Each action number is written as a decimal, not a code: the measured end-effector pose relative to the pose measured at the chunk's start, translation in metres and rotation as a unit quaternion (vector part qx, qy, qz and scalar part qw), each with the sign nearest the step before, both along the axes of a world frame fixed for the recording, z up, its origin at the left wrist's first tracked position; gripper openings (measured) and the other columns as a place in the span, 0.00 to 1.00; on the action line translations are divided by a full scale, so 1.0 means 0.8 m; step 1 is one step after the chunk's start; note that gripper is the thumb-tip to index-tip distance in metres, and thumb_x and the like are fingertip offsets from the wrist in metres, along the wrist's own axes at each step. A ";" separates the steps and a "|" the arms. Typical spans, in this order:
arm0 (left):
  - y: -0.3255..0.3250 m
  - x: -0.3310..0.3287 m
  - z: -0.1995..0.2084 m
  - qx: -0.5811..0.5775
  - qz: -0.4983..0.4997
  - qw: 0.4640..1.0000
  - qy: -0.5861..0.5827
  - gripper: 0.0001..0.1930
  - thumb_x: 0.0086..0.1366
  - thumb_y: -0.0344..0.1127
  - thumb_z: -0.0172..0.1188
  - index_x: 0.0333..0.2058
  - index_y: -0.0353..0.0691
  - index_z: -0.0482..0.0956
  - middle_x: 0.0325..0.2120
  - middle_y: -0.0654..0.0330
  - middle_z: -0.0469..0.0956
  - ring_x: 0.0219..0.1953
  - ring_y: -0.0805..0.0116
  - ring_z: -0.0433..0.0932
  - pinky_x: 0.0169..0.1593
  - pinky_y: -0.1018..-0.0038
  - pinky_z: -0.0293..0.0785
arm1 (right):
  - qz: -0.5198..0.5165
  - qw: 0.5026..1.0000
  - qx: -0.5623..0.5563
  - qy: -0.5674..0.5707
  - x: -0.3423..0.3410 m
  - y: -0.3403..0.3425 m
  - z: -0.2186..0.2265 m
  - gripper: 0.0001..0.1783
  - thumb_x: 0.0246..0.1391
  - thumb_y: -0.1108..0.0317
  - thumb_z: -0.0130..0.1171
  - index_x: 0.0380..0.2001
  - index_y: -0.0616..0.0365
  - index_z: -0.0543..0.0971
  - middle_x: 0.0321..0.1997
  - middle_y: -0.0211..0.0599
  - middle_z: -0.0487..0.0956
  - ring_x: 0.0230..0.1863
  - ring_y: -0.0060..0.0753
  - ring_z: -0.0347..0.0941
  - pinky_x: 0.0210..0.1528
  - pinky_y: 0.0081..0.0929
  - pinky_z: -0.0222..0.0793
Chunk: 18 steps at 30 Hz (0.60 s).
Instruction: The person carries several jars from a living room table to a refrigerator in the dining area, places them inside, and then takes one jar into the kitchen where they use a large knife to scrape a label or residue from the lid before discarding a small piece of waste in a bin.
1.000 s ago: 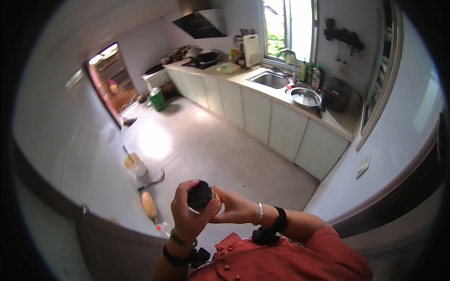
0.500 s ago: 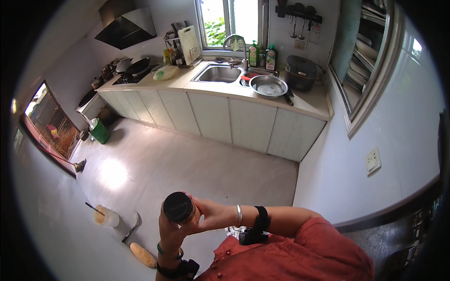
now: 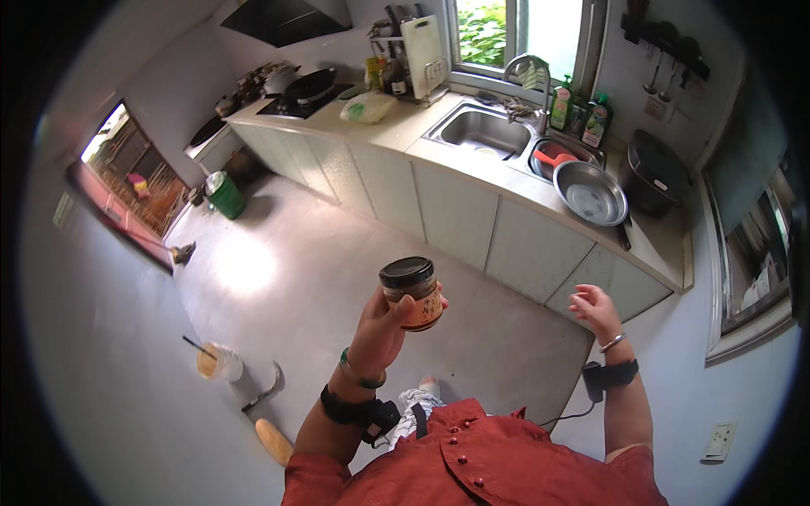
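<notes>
A glass jar (image 3: pixel 419 314) with a black lid and a pale label stands nearly upright in the grip of my left hand (image 3: pixel 377 336). Its contents look dark; the fingers wrap round the far side and the thumb lies across the front. Out to the right, my right hand (image 3: pixel 597 312) is away from the jar, fingers loosely bent and apart, with nothing visible in it. It hovers in front of the cabinet doors, below the counter (image 3: pixel 396 139).
A steel basin (image 3: pixel 591 194) rests by the sink (image 3: pixel 485 132), beside a dark lidded appliance (image 3: pixel 654 173). Bottles stand behind the tap. On the left are a green bin (image 3: pixel 225 196), a white bucket (image 3: pixel 228 364), a sickle (image 3: pixel 266 390) and a tan elongated object (image 3: pixel 273 441).
My right hand has let go of the jar and moved out to the right. The left hand has carried the jar forward and right. The view has turned.
</notes>
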<state>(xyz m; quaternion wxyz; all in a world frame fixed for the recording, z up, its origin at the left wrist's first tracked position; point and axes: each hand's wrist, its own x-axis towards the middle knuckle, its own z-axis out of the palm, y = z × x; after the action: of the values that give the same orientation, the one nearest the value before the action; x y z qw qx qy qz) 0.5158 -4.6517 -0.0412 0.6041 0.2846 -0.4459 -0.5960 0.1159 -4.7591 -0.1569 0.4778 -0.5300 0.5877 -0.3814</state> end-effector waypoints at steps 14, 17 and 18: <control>-0.269 -0.011 -0.011 -0.008 -0.207 0.978 -0.019 0.42 0.59 0.70 0.36 0.55 0.35 0.61 0.39 0.53 0.73 0.37 0.60 0.74 0.44 0.66 0.70 | -0.312 0.929 -0.042 0.193 -0.179 -0.122 -0.106 0.24 0.44 0.62 0.63 0.45 0.59 0.73 0.39 0.38 0.75 0.36 0.32 0.74 0.35 0.26 0.72; -0.302 -0.021 -0.017 0.004 -0.217 0.975 -0.039 0.43 0.58 0.71 0.36 0.55 0.34 0.61 0.38 0.53 0.73 0.37 0.59 0.74 0.42 0.66 0.70 | -0.290 0.916 -0.055 0.273 -0.188 -0.179 -0.106 0.25 0.42 0.60 0.63 0.45 0.56 0.73 0.44 0.45 0.75 0.43 0.42 0.73 0.47 0.32 0.69; -0.313 -0.025 -0.015 0.004 -0.211 0.976 -0.053 0.44 0.58 0.72 0.36 0.55 0.34 0.61 0.37 0.53 0.73 0.36 0.59 0.73 0.42 0.66 0.70 | -0.289 0.903 -0.054 0.314 -0.187 -0.201 -0.104 0.25 0.42 0.60 0.63 0.45 0.56 0.74 0.46 0.44 0.74 0.46 0.44 0.72 0.49 0.33 0.68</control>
<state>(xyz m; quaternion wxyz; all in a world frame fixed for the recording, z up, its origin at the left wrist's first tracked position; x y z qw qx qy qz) 0.4959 -4.9018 -0.0529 0.4390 0.2182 -0.5248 -0.6959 -0.0337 -4.9199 -0.2402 0.1082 -0.4545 0.8130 -0.3475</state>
